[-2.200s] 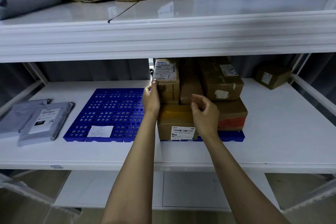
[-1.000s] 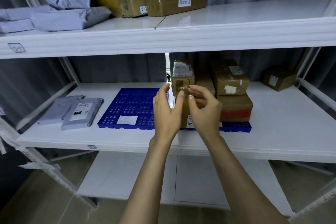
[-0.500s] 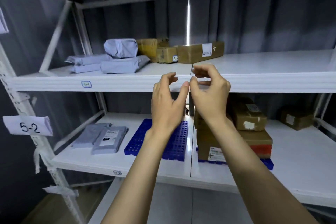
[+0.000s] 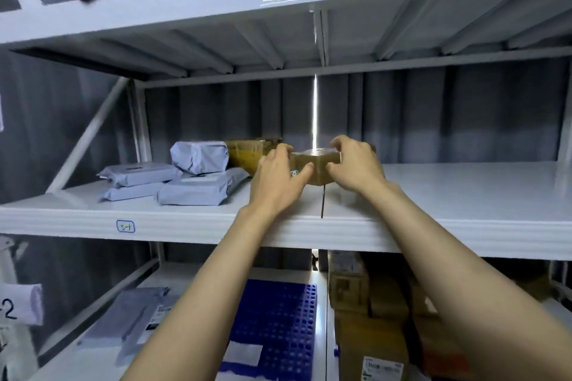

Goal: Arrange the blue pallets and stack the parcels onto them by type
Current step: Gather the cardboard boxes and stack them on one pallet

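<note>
Shelving of white metal (image 4: 464,226) carries everything: below, a blue perforated plastic pallet (image 4: 278,312) lies beside stacked brown cardboard cartons (image 4: 368,340). On the upper board, a small brown cardboard box (image 4: 322,164) sits between left hand (image 4: 278,178) and right hand (image 4: 356,168), whose fingers curl round its ends, probably to lift it down.

**Legible markings, shelving bay**

1. We read "5-1" on the handwritten sticker (image 4: 125,226), on the middle shelf (image 4: 433,235) front edge.
2. On the paper tag (image 4: 18,305) at far left, only "-2" shows.
3. The barcode label (image 4: 382,367) on the lower cardboard box (image 4: 365,334) and the corner sticker (image 4: 294,172) on the small box (image 4: 318,161) are too blurred for us to read.
</note>
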### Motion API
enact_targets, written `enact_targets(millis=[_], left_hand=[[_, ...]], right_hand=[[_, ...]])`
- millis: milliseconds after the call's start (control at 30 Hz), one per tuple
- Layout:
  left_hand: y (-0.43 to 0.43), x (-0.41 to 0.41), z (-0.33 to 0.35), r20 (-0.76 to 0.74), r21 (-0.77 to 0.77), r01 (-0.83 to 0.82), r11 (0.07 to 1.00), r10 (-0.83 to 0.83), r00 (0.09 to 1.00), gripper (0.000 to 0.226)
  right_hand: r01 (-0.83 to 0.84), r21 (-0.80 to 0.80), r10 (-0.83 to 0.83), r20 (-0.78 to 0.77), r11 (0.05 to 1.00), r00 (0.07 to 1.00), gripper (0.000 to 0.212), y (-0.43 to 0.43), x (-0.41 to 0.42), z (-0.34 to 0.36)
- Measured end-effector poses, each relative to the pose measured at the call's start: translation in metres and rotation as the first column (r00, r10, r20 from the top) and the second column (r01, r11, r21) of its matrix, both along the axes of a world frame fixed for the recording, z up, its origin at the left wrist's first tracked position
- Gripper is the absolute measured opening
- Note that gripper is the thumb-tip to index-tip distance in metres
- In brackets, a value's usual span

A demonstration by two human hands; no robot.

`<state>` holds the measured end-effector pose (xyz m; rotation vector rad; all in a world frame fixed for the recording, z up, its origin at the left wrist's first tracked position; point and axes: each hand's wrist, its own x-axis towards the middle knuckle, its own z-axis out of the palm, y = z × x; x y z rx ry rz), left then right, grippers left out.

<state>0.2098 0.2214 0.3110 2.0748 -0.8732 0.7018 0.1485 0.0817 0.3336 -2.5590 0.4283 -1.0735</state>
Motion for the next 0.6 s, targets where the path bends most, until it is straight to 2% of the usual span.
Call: enact_targets(millis=[133,200,400,467,600], left_hand=[[-0.031,0.032,0.018,-0.114,0.139,-0.011,0.990,0.027,0.993,0.063],[-0.066,0.058,0.030,-0.170,0.195,0.012,0.981,0.022,0.985,0.071],[-0.096,0.088,0.042,-0.311,0.279,0.039,0.959,0.052,0.949,0.100],[-0.107,0.099,0.041,-0.332,0.337,0.027,0.941,0.092,0.939,0.101],[-0.119,0.111,0.039,-0.318,0.393,-0.021,0.919,0.158,0.935,0.085]], right_hand=[[0.026,-0.020,-0.029,-0.170,0.999,0.985,0.045,-0.020,0.017,0.012],[0.042,-0.024,-0.046,-0.213,0.999,0.976,0.047,-0.047,0.040,0.019],[-0.004,0.021,0.010,-0.306,1.000,0.952,0.049,-0.062,0.057,0.018],[-0.007,0.042,0.020,-0.324,0.999,0.946,0.046,-0.071,0.064,0.014],[-0.028,0.080,0.052,-0.318,0.996,0.947,0.040,-0.082,0.071,0.013]])
